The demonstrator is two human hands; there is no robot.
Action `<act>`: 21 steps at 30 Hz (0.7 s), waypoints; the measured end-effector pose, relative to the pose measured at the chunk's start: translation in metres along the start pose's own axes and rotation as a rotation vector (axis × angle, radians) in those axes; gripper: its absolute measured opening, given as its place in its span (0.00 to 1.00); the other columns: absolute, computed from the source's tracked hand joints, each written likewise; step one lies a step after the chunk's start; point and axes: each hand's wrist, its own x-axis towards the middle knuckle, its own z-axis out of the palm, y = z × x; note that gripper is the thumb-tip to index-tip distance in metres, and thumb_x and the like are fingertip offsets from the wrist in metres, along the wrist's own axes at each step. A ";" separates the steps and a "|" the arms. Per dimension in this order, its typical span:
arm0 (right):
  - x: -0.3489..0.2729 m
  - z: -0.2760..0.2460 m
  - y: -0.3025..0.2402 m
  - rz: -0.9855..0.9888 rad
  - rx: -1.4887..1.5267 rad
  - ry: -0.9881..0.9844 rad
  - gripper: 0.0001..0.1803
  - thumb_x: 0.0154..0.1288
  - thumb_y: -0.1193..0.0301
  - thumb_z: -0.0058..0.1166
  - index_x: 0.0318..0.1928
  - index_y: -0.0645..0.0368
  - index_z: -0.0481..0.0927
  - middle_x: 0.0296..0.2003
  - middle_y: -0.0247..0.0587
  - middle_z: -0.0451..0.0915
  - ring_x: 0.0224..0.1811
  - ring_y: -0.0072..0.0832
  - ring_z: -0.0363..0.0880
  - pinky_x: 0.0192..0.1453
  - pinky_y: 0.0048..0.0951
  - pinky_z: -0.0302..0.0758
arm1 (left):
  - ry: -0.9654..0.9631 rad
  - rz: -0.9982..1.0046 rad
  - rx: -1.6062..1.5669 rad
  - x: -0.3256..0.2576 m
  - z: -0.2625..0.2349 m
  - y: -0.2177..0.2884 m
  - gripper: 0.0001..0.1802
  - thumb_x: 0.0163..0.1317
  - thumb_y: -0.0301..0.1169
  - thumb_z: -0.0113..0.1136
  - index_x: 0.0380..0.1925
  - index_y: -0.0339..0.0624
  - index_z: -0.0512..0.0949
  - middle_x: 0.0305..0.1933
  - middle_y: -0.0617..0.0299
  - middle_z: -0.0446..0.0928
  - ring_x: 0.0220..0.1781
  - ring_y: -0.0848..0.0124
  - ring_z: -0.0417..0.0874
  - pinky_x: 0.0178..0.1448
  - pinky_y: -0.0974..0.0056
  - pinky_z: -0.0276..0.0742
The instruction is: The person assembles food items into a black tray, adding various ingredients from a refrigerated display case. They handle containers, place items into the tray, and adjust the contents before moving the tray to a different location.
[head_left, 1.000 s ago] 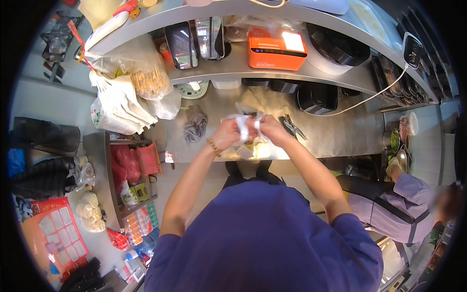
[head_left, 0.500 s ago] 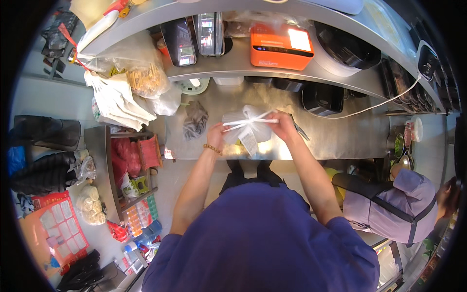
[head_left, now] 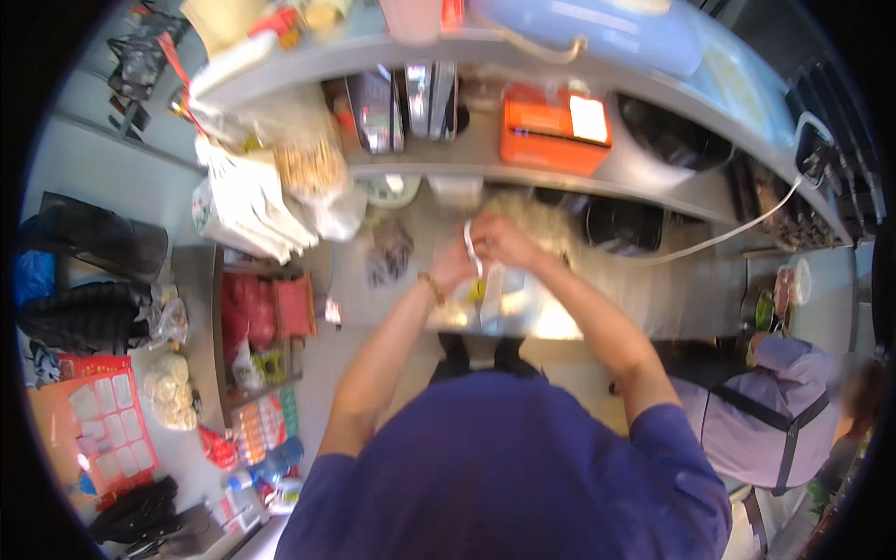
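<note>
Over the steel counter, my left hand and my right hand have come together, fingers closed on the white twisted handles of a plastic bag. Motion blur hides exactly how the fingers and handles cross. The bag's thin, see-through body shows below the hands near the counter's front edge, with something yellow by it. To the left of my hands lies a crumpled grey bag on the counter.
An orange machine and two dark devices stand on the shelf above the counter. White bags hang at its left. A person in a greyish-purple top is at my right. A white cable droops across the right side.
My hands, apart on either side of the bag's knot before, have moved together, the right one leftward. The view has shifted, and the co-worker sits lower in it.
</note>
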 end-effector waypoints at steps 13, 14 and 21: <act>-0.055 -0.037 -0.081 0.425 -0.616 0.654 0.18 0.60 0.58 0.64 0.38 0.62 0.83 0.33 0.44 0.81 0.37 0.39 0.82 0.45 0.36 0.77 | 0.493 0.229 0.806 -0.052 -0.065 0.018 0.22 0.62 0.34 0.62 0.56 0.43 0.78 0.46 0.56 0.82 0.49 0.64 0.81 0.50 0.56 0.80; -0.035 -0.059 -0.136 0.284 -0.485 0.613 0.15 0.59 0.63 0.65 0.39 0.63 0.83 0.36 0.46 0.81 0.40 0.42 0.81 0.46 0.39 0.76 | 0.562 0.384 0.888 -0.070 -0.051 0.079 0.23 0.63 0.35 0.61 0.58 0.43 0.78 0.46 0.55 0.82 0.51 0.62 0.80 0.50 0.55 0.80; 0.153 -0.187 -0.318 -0.303 -1.004 0.928 0.13 0.55 0.72 0.65 0.40 0.57 0.78 0.35 0.43 0.82 0.40 0.43 0.78 0.47 0.41 0.68 | 0.479 1.178 0.919 -0.080 0.016 0.412 0.22 0.65 0.19 0.49 0.59 0.41 0.76 0.57 0.52 0.78 0.52 0.67 0.81 0.56 0.63 0.77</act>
